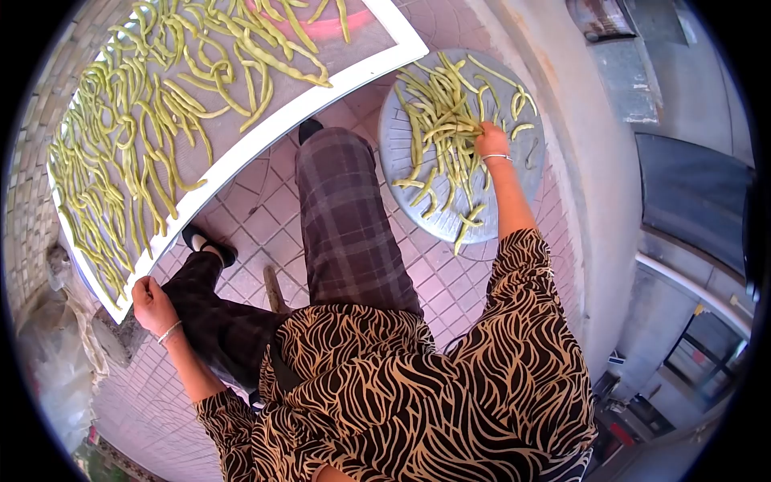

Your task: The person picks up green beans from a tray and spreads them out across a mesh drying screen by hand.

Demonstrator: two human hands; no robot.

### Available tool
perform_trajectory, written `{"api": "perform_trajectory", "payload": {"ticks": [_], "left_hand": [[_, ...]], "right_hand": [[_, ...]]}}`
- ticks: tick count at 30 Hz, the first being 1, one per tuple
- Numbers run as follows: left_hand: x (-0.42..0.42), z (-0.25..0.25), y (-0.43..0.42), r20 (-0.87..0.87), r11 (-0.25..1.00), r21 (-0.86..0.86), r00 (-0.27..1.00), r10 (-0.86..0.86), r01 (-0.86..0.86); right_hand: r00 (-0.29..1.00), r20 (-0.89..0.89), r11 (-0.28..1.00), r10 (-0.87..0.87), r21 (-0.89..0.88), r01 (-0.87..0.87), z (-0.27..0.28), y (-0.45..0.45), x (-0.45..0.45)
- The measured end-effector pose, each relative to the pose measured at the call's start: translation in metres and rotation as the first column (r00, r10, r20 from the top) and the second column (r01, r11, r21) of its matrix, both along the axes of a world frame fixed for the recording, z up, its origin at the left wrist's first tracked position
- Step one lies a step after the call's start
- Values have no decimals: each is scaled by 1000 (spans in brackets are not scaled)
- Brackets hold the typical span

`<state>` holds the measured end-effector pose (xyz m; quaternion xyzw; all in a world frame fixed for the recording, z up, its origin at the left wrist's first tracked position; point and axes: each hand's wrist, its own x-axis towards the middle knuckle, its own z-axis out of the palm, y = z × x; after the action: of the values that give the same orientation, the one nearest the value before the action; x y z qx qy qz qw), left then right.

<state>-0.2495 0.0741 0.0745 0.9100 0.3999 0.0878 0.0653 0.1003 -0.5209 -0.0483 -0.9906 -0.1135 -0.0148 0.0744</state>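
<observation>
My right hand is closed on some green beans at the right side of a heap of long green beans. The heap lies on a round grey tabletop, with a few beans reaching its front rim. Over to the left, my left hand is curled shut beside the near corner of a white-framed mesh screen. Whether it touches the frame, or what its fingers hold, I cannot make out. Many more green beans are spread across the screen's mesh.
My legs in plaid trousers stand between screen and round top, on pink paving tiles. A wooden stool leg or stick shows between them. Clear plastic bags lie at the left; a pale wall runs along the right.
</observation>
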Motion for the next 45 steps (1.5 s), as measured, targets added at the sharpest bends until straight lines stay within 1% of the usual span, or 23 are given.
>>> {"api": "perform_trajectory", "payload": {"ticks": [2, 5, 8, 11, 14, 16, 18, 20, 23, 26, 29, 32, 35, 37, 38, 41, 42, 43, 44, 45], "left_hand": [[-1, -2, 1, -10, 1000, 15, 1000, -2, 3], [-1, -2, 0, 23, 1000, 11, 1000, -6, 5], [1, -1, -1, 36, 1000, 6, 999, -9, 9], [0, -1, 0, 25, 1000, 1, 1000, 10, -10], [-2, -2, 1, 35, 1000, 2, 999, -5, 5], [-2, -2, 1, 31, 1000, -1, 999, 12, -12], [-2, -2, 1, 33, 1000, -6, 999, 22, -22], [-2, -1, 0, 40, 1000, -10, 999, 27, -26], [-4, -2, 1, 60, 999, -29, 998, 25, -23], [-4, -3, 1, 73, 999, -29, 997, 40, -38], [-4, -2, 0, 79, 999, -35, 996, 42, -39], [-4, -2, 1, 107, 998, -48, 994, 32, -27], [-2, 1, -2, 147, 999, -43, 989, 20, -14], [-1, 0, -3, 173, 998, -55, 985, 22, -13], [-1, -1, -3, 180, 998, -53, 983, 27, -18], [1, 3, -4, 224, 998, -57, 974, 34, -22], [2, 2, -5, 263, 997, -64, 963, 54, -38], [4, 8, -8, 272, 994, -88, 959, 85, -63], [4, 10, -9, 259, 997, -53, 964, 61, -49], [4, 14, -10, 239, 994, -83, 966, 93, -75]], "right_hand": [[995, 60, 996, 83, 18, -85, 14, -3, 2], [1000, -23, 999, -17, 28, 18, 24, -13, 9], [992, -64, 994, -105, -14, 104, 26, -23, 16], [996, -41, 997, -82, -15, 82, 30, -33, 20], [948, -204, 967, -246, 20, 255, 36, -37, 28], [942, -220, 964, -254, 15, 264, 41, -41, 33], [934, -231, 950, -274, 85, 300, 50, -41, 35], [923, -240, 906, -302, 228, 356, 63, -40, 33], [866, -341, 854, -366, 246, 458, 97, -26, 35], [838, -397, 821, -374, 279, 498, 130, -12, 34], [844, -405, 797, -351, 345, 496, 158, 3, 31], [854, -439, 749, -278, 458, 479, 187, 20, 28], [857, -480, 687, -187, 560, 463, 214, 51, 26], [859, -496, 623, -124, 635, 457, 229, 75, 27], [859, -504, 588, -86, 671, 453, 236, 89, 28], [853, -514, 557, 89, 736, 385, 256, 137, 34], [839, -514, 552, 177, 758, 348, 261, 154, 37], [839, -498, 540, 217, 777, 322, 267, 178, 37], [836, -485, 527, 258, 795, 299, 273, 202, 35], [836, -466, 512, 290, 813, 276, 278, 226, 35]]}}
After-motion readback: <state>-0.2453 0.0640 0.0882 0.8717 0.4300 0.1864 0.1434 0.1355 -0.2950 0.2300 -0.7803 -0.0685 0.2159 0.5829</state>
